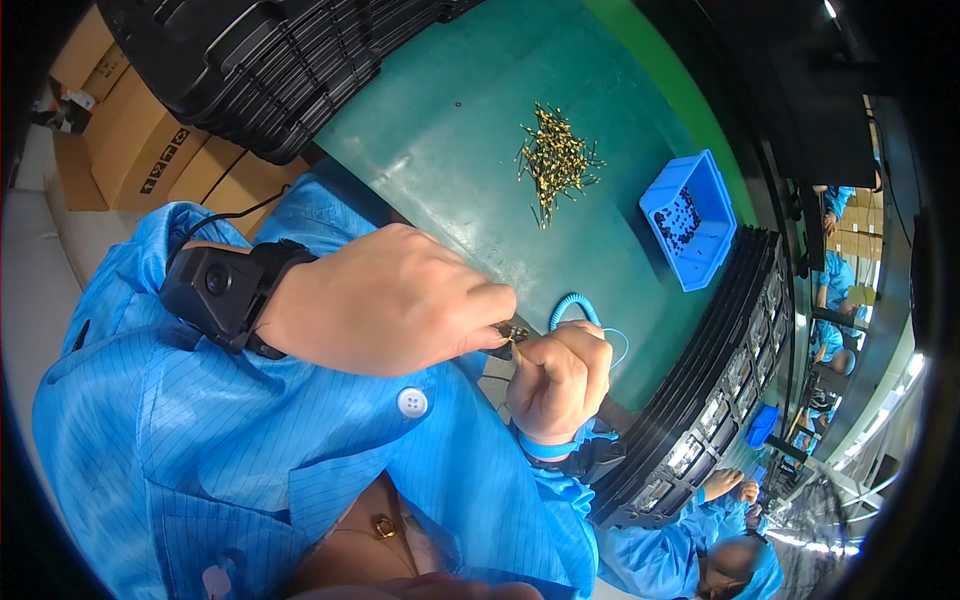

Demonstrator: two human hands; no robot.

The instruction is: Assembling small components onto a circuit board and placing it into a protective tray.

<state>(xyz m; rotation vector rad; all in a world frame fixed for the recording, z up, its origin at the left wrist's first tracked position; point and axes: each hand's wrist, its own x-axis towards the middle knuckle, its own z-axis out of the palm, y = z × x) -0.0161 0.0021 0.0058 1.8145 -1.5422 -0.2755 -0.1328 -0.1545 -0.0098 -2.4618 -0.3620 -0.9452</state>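
Both my hands meet near the table's front edge, fingertips almost touching. My left hand (400, 295) is closed in a pinch on a small dark piece with gold-coloured specks (512, 331); its exact kind is too small to make out. My right hand (562, 378) is curled shut against the same spot, where a thin yellowish bit shows at the thumb. The fingers hide most of what is held. Beyond them on the green table (440, 130) lies a loose pile of small black-and-gold pin-like parts (556, 165).
A blue bin (712, 190) with small black pieces stands at the right. Black trays are stacked at the far left (250, 75) and along the right (700, 400). A coiled blue cord (572, 302) lies behind my right hand. Cardboard boxes (135, 140) stand left; co-workers sit at the right.
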